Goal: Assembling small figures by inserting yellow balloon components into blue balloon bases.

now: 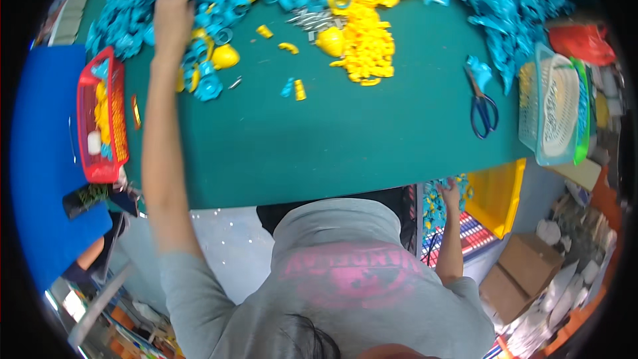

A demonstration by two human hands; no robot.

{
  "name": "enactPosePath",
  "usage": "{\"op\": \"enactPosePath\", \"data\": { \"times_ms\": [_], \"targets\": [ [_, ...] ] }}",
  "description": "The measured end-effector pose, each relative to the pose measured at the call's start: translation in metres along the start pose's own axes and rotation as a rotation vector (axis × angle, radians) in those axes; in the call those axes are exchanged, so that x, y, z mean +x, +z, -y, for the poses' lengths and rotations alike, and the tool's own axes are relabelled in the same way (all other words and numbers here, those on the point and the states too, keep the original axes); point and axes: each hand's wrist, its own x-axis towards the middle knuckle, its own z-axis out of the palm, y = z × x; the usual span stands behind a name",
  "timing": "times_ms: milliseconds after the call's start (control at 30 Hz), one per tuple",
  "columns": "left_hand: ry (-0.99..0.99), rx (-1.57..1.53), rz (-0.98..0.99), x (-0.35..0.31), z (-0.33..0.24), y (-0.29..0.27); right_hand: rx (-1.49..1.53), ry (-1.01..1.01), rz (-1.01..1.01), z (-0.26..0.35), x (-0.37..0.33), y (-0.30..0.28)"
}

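My left hand [175,10] reaches to the far left and touches a big heap of blue plastic parts [133,10]. Its fingers look spread, and I see nothing held in them. Beside that wrist lie a yellow rounded part [225,56] and a blue ring-like part [209,86]. Low on the right, past the table's near edge, my right hand [450,195] is over small blue and yellow parts [434,209] beside a yellow bin [508,189]. Its fingers seem apart; their tips are small and partly lost among the parts.
On the green table [319,139] are a yellow parts pile [369,46], metal pins [312,20], scissors [483,113] and another blue heap [512,0]. A red basket [119,133] stands left, a pale blue basket [531,123] right. A cardboard box [522,276] sits on the floor.
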Motion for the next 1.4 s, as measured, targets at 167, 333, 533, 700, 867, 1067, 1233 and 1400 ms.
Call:
{"op": "enactPosePath", "data": {
  "times_ms": [167,333,533,700,867,1067,1233,1400],
  "targets": [
    [0.032,-0.035,0.077,0.001,0.048,-0.042,0.968,0.284,-1.021,0.166,0.029,-0.151],
    [-0.546,-0.673,0.016,-0.020,0.013,-0.064,1.135,-0.246,-0.692,0.355,0.031,-0.202],
    [-0.571,-0.908,0.110,-0.087,-0.143,-0.091,0.580,-0.791,0.062,0.512,0.083,-0.144],
    [-0.293,-0.818,0.144,-0.124,-0.218,-0.095,0.314,-0.906,0.127,0.539,0.115,-0.120],
    [-0.197,-0.875,0.231,-0.141,-0.230,-0.089,0.407,-0.573,0.525,0.536,0.086,-0.178],
    [-0.126,-0.917,0.269,-0.140,-0.227,-0.085,0.041,-1.196,0.645,0.516,0.046,-0.169],
    [-0.125,-0.924,0.281,-0.140,-0.232,-0.083,0.285,-1.115,0.414,0.511,0.030,-0.140],
    [-0.159,-0.958,0.263,-0.144,-0.236,-0.082,0.404,-0.909,0.259,0.497,0.017,-0.131]
  ]
}}
